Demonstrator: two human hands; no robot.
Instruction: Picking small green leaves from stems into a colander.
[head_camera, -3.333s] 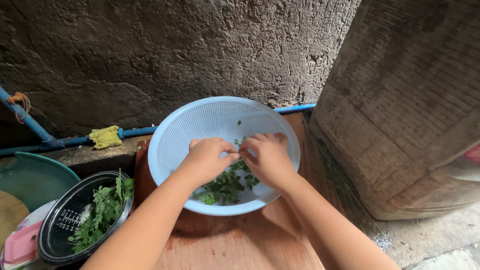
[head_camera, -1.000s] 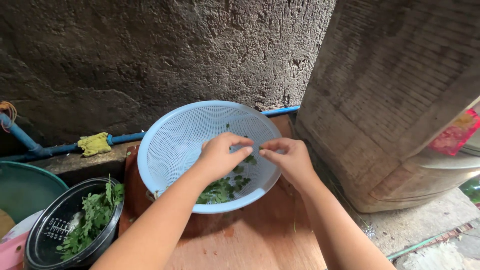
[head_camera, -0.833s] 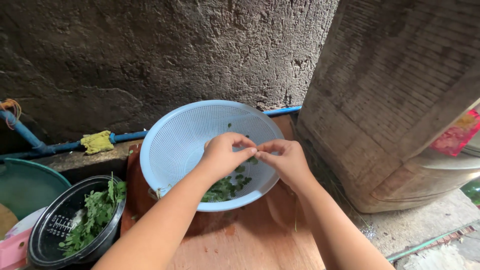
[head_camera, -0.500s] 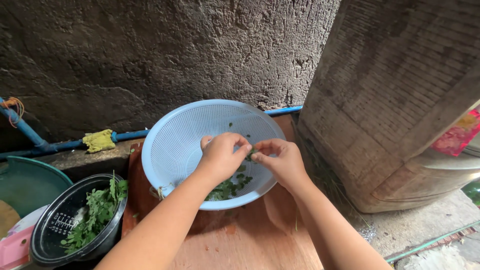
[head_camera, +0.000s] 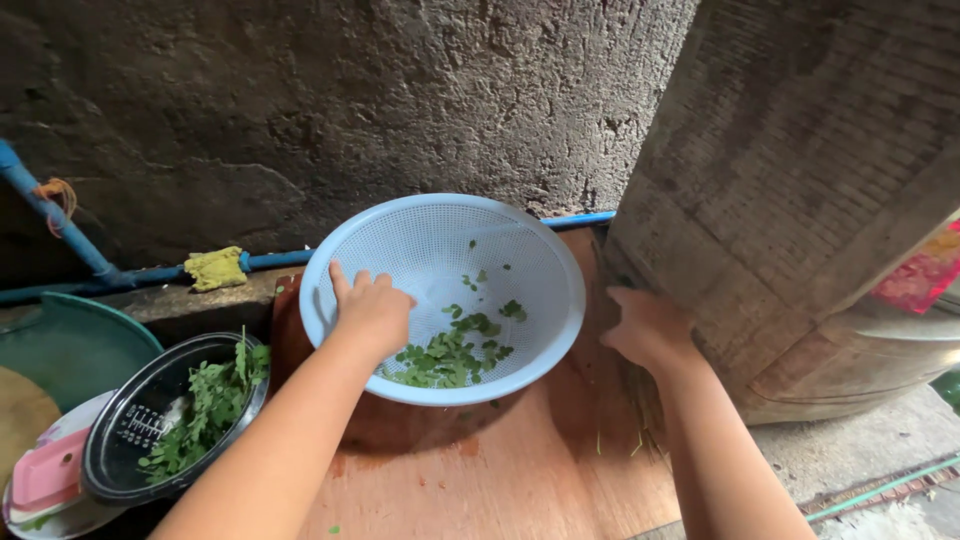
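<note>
A person's two bare arms reach forward over a reddish wooden bench (head_camera: 470, 480). The left hand (head_camera: 372, 315) rests inside a pale blue plastic colander (head_camera: 400, 245) on the bench, fingers loosely spread and grasping nothing, just beside a pile of small green leaves (head_camera: 450, 355) in its bottom. The right hand (head_camera: 648, 330) is off to the colander's right, against a large ribbed concrete jar (head_camera: 800, 200); its grip cannot be told. At left, a black pot (head_camera: 120, 445) holds leafy stems. Behind, a blue pipe (head_camera: 280, 260) runs along a rough wall.
</note>
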